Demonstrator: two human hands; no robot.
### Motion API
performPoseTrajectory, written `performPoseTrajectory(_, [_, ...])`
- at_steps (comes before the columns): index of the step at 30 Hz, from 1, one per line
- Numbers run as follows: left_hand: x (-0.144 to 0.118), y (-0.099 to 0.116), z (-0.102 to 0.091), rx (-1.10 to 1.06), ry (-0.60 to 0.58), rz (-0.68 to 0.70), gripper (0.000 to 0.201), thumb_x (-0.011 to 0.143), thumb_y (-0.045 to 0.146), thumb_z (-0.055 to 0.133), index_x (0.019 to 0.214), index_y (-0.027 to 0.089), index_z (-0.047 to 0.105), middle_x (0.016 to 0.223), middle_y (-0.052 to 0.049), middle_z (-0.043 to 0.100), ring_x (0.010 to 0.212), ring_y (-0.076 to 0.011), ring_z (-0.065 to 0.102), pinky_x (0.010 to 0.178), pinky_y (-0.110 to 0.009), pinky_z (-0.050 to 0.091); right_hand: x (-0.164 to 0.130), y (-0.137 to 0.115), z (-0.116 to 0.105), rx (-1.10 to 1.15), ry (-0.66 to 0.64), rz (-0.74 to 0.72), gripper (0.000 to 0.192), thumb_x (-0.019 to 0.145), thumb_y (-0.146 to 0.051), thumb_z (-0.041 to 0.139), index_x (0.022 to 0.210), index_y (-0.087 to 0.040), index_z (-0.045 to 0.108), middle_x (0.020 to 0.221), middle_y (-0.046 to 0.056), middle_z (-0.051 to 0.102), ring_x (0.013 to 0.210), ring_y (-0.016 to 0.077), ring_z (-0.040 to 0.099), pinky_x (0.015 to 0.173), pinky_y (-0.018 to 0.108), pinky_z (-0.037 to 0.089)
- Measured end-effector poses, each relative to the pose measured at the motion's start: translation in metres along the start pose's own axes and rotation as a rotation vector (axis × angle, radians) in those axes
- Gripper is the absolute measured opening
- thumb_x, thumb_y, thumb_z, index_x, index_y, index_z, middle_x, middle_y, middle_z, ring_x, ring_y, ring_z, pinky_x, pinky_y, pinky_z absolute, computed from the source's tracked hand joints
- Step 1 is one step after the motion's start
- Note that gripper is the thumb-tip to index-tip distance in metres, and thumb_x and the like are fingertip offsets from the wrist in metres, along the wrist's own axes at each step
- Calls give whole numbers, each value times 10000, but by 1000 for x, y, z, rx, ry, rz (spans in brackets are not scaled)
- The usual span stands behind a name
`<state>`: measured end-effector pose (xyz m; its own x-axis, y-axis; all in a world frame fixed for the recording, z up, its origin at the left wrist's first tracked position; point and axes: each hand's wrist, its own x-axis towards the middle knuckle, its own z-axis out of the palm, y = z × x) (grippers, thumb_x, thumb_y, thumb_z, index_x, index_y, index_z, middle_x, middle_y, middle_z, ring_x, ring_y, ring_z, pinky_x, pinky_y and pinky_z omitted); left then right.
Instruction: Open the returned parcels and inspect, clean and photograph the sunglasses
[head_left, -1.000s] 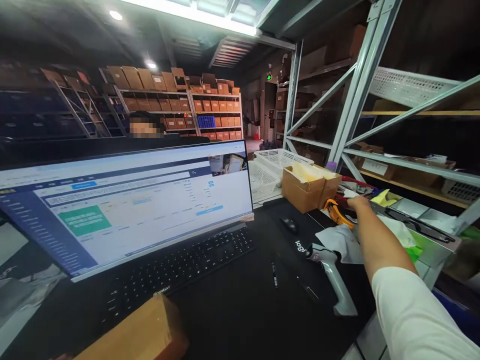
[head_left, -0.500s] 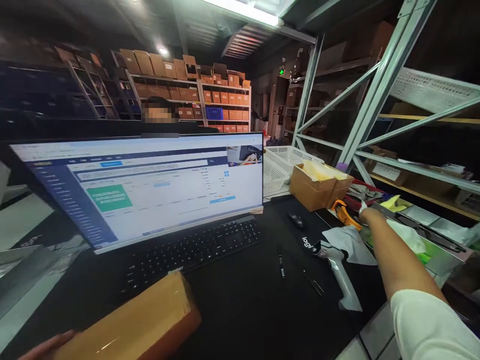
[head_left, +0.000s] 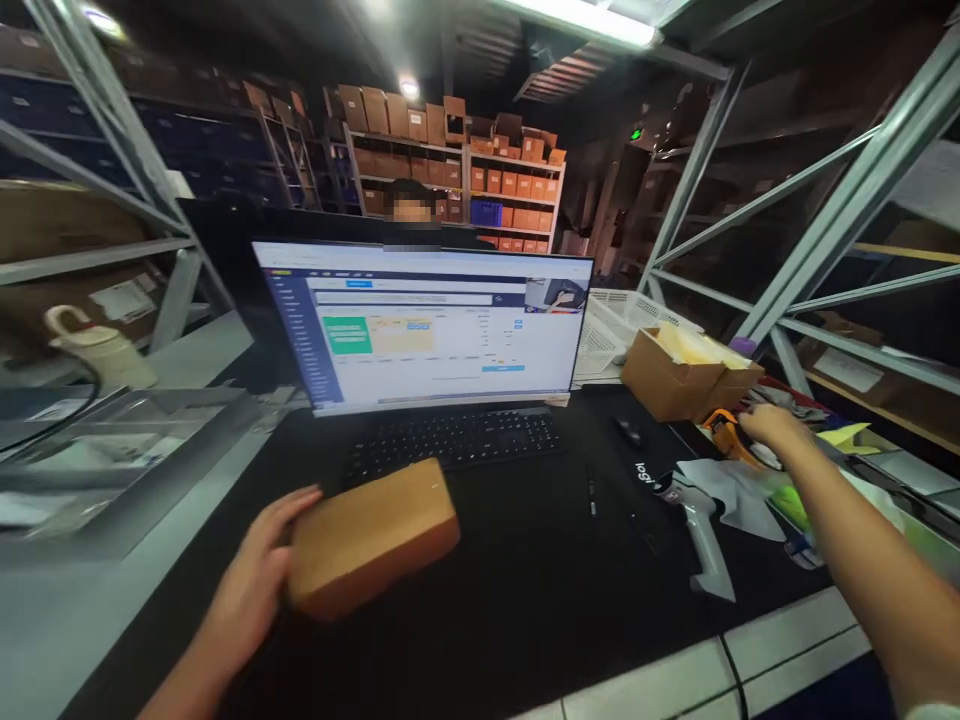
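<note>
My left hand [head_left: 259,570] grips the near left end of a brown taped cardboard parcel [head_left: 371,535] that lies on the black desk mat [head_left: 495,590], in front of the keyboard [head_left: 457,438]. My right hand [head_left: 772,428] reaches out to the right over a pile of small things, next to an orange utility knife [head_left: 724,428]; blur hides whether its fingers hold anything. A grey barcode scanner [head_left: 701,530] lies on a grey plastic bag [head_left: 739,490] just left of my right forearm.
A lit monitor [head_left: 435,325] stands behind the keyboard, with a person seated beyond it. An open carton [head_left: 679,375], white baskets [head_left: 622,320], a mouse [head_left: 628,430] and a pen [head_left: 592,497] sit to the right. Metal racks [head_left: 832,230] flank both sides.
The view has swung left and pulled back. My left hand and the parcel came into view and slid forward onto the mat. My right hand stays at the pile by the orange knife.
</note>
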<state>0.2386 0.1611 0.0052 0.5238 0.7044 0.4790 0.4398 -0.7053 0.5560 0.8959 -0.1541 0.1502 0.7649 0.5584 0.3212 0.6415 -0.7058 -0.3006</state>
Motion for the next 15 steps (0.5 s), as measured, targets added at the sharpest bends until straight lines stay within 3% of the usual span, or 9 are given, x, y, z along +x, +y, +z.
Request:
performPoseTrajectory(3, [3, 38, -7, -14, -164, -30, 770, 808, 707, 595, 1440, 291, 450, 1615, -121, 294, 1450, -401, 379, 1167, -590, 372, -30, -52, 20, 52, -109, -145, 334, 1028, -343, 461, 998, -164, 741, 1085, 190, 711, 1050, 312, 681, 910, 471, 543])
performPoseTrajectory(5, [2, 50, -10, -14, -191, -101, 863, 764, 635, 708, 1485, 267, 410, 1647, -136, 212, 1494, -399, 305, 1193, -584, 332, -67, -100, 46, 122, -236, -312, 306, 1019, -340, 478, 1030, -201, 751, 1086, 131, 734, 1049, 287, 694, 929, 430, 549])
performPoseTrajectory(7, [1, 51, -12, -67, -227, -174, 994, 732, 575, 773, 1550, 261, 304, 1642, -151, 228, 1498, -385, 305, 1211, -580, 298, -115, -146, 74, 177, -346, -473, 241, 996, -364, 554, 1096, -229, 727, 1135, 75, 725, 1040, 230, 690, 940, 380, 560])
performPoseTrajectory(9, [-1, 47, -15, -180, -277, -242, 1149, 693, 539, 824, 1596, 256, 173, 1607, -165, 316, 1467, -371, 376, 1212, -565, 303, -158, -183, 98, 180, -403, -584, 288, 988, -380, 592, 1199, -194, 656, 1225, 93, 669, 1041, 209, 667, 920, 415, 569])
performPoseTrajectory(12, [-2, 40, -18, -354, -292, -306, 1211, 662, 503, 861, 1604, 256, 142, 1553, -154, 428, 1418, -353, 455, 1207, -534, 330, -194, -208, 114, 162, -411, -564, 314, 990, -378, 593, 1242, -194, 622, 1281, 96, 623, 1072, 214, 644, 918, 419, 568])
performPoseTrajectory(15, [-2, 33, -19, -479, -295, -329, 1126, 635, 453, 889, 1566, 288, 278, 1540, -127, 461, 1392, -359, 486, 1197, -538, 352, -195, -198, 111, 106, -383, -447, 315, 991, -377, 589, 1246, -195, 623, 1293, 91, 615, 1091, 229, 637, 927, 425, 564])
